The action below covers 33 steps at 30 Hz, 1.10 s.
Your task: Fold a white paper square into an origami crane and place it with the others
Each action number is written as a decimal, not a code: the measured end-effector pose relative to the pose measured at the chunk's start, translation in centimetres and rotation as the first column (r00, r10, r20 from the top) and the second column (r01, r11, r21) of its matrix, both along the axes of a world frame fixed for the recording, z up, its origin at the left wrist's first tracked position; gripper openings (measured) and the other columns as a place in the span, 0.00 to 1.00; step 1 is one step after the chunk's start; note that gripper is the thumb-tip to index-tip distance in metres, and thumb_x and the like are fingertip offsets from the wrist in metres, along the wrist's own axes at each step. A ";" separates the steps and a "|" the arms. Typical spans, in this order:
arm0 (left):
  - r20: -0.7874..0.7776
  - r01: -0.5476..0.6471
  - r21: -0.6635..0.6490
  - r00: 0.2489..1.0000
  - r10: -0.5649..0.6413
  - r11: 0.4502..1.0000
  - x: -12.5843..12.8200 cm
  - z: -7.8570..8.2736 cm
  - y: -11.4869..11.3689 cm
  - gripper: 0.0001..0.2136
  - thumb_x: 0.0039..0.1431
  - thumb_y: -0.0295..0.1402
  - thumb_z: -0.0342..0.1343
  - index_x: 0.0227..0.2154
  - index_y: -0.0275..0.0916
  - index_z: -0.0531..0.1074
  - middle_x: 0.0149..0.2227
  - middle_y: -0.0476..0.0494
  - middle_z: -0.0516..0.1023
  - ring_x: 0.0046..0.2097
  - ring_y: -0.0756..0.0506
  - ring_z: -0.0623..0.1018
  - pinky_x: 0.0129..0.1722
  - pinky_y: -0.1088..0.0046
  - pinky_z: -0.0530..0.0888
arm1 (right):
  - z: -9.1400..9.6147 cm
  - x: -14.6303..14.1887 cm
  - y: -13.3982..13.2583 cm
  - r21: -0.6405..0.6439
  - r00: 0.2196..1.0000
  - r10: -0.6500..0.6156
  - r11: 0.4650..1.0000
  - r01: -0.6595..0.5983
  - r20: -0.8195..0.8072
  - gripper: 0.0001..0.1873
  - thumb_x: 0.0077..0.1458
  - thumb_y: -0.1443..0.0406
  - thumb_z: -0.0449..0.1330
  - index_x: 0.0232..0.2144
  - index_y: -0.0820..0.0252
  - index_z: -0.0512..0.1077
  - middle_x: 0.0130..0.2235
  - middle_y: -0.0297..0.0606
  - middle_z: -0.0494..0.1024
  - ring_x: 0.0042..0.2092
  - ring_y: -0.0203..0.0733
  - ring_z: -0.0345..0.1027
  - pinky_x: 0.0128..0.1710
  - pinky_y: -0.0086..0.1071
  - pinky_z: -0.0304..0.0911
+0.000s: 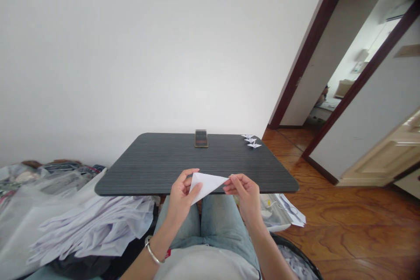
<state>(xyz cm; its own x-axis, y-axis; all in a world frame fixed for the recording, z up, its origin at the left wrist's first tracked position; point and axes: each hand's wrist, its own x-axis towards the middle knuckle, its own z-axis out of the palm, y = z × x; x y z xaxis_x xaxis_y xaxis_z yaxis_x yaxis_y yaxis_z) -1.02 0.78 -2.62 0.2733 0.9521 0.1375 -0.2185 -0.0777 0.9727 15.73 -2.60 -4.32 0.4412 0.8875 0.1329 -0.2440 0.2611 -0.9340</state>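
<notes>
A white sheet of paper [207, 184] folded into a triangle is held between both hands just in front of the near edge of a dark grey table [157, 166]. My left hand [182, 197] grips its left side with thumb over fingers. My right hand [244, 192] pinches the right tip. Both hands hover above my lap in light jeans. A silver bracelet sits on my left wrist.
A phone [201, 138] lies at the table's far edge against the white wall. Three small folded paper figures [251, 140] sit at the far right corner. White sheets and plastic [95, 223] pile up on the left. Wood floor and an open doorway [337, 92] lie right.
</notes>
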 end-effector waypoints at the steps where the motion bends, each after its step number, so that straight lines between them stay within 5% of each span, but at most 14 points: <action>1: 0.000 0.002 -0.003 1.000 -0.002 1.000 0.0 0.0 0.0 0.21 0.47 0.35 0.61 0.44 0.37 0.63 0.32 0.44 0.80 0.30 0.48 0.76 0.27 0.79 0.68 | 0.0 0.0 0.0 0.001 1.000 0.015 1.000 -0.015 -0.004 0.16 0.48 0.55 0.62 0.22 0.63 0.73 0.23 0.36 0.77 0.22 0.34 0.71 0.20 0.23 0.67; 33: 0.059 0.034 -0.054 0.998 -0.031 0.998 0.4 0.1 -0.5 0.22 0.46 0.35 0.63 0.42 0.37 0.61 0.31 0.43 0.81 0.27 0.50 0.76 0.25 0.81 0.67 | 0.7 -0.7 -0.6 -0.001 0.992 0.067 0.998 -0.067 0.106 0.15 0.48 0.57 0.63 0.19 0.63 0.73 0.18 0.33 0.75 0.19 0.31 0.68 0.20 0.21 0.66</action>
<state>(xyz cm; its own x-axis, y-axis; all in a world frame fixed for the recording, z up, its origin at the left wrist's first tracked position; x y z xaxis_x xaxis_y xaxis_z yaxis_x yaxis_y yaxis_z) -0.59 0.26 -2.49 0.2972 0.9493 0.1022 -0.2763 -0.0169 0.9609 15.00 -3.23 -3.65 0.3639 0.9143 0.1776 -0.1609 0.2495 -0.9549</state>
